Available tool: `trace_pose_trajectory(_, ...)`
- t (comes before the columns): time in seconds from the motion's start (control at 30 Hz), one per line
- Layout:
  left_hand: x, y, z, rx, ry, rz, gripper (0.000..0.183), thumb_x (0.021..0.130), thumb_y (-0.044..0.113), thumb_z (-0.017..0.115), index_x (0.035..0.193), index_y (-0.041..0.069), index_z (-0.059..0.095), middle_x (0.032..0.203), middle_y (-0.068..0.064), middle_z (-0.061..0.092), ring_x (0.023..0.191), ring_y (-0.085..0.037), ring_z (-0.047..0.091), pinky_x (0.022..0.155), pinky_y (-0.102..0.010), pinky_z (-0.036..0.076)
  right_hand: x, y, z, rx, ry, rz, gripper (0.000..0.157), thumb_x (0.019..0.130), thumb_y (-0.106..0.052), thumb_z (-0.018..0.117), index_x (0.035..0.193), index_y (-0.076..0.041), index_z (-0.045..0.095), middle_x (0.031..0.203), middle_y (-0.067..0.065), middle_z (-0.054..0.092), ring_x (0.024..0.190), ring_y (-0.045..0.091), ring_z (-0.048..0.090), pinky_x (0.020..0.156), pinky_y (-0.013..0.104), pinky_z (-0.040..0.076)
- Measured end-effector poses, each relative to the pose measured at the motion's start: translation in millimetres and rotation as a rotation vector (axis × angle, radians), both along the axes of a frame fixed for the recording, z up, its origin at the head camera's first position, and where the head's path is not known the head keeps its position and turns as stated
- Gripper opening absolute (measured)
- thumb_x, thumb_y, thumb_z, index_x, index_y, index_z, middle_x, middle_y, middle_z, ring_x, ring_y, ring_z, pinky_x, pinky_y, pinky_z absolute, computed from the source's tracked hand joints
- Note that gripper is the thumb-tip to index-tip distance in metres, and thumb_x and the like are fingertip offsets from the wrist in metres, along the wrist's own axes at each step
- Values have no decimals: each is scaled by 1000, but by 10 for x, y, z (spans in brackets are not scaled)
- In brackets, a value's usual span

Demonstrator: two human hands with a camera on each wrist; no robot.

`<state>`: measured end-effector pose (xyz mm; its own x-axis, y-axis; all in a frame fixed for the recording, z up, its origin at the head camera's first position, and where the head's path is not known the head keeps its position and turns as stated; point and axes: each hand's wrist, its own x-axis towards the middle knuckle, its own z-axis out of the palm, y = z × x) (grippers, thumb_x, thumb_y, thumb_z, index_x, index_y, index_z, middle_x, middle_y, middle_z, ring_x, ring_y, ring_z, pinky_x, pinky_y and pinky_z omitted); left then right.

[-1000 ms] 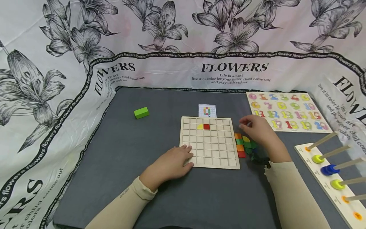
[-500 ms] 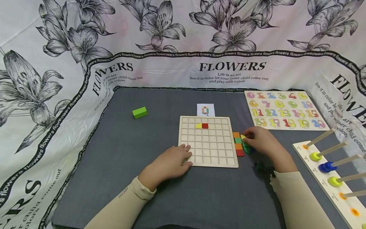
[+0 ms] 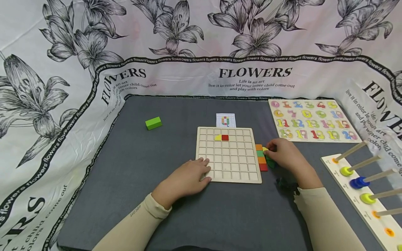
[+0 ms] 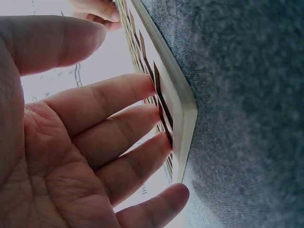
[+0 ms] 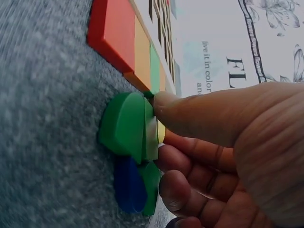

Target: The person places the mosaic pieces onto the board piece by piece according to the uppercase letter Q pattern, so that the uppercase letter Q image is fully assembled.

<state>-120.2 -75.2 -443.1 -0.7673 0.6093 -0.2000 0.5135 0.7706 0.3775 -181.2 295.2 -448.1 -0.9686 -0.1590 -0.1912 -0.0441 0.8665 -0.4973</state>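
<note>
My left hand (image 3: 187, 177) rests its outstretched fingers on the left edge of a wooden grid board (image 3: 232, 170). In the left wrist view, the fingertips (image 4: 151, 85) touch the board's grid. A yellow block (image 3: 218, 137) and a red block (image 3: 225, 137) sit side by side in the upper part of the grid. Right of the board, my right hand (image 3: 287, 155) pinches another yellow block (image 5: 161, 132), partly hidden by the thumb and fingers. Beside those fingers lie green blocks (image 5: 121, 123) and a blue block (image 5: 129, 184).
Orange, green and red blocks (image 3: 263, 167) line the board's right side. A patterned card (image 3: 225, 120) lies behind it. A number board (image 3: 314, 122) and a peg board (image 3: 358, 198) stand at the right. A green block (image 3: 153, 123) lies far left.
My right hand has moved down from above the loose blocks to the yellow block, which has shifted slightly left. The left hand stays on the board. The head view has shifted a little.
</note>
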Motion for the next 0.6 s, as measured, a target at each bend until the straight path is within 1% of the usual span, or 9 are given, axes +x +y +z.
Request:
trace_pose_trajectory(0.2,-1,-2,14,4,5,0,46,111,32,63,150,9,67,166,-15,53,159,-33,46,129,-58,39,11,-28,34,-6,0,-32,28,103,-21,76,113,4,71,101,18,72,83,27,63,70,39,54)
trace_pose_trajectory(0.4,2,-2,26,6,5,-5,46,111,33,63,150,8,67,167,-15,52,159,-33,46,129,-58,39,28,-42,69,-22,14,-49,25,102,-22,77,110,0,68,98,15,71,81,25,60,66,34,48)
trace_pose_trajectory(0.5,4,-4,25,8,-1,-3,47,111,33,63,151,8,67,167,-15,52,159,-33,45,130,-58,39,20,-86,111,-51,48,-48,21,104,-22,76,111,-3,70,100,14,71,85,26,61,70,35,51)
trace_pose_trajectory(0.6,5,-4,22,10,-4,-1,47,111,32,63,150,8,67,167,-15,52,159,-33,45,130,-58,39,-20,-181,177,-90,95,-41,21,107,-20,71,121,-4,71,106,15,71,91,28,62,77,39,54)
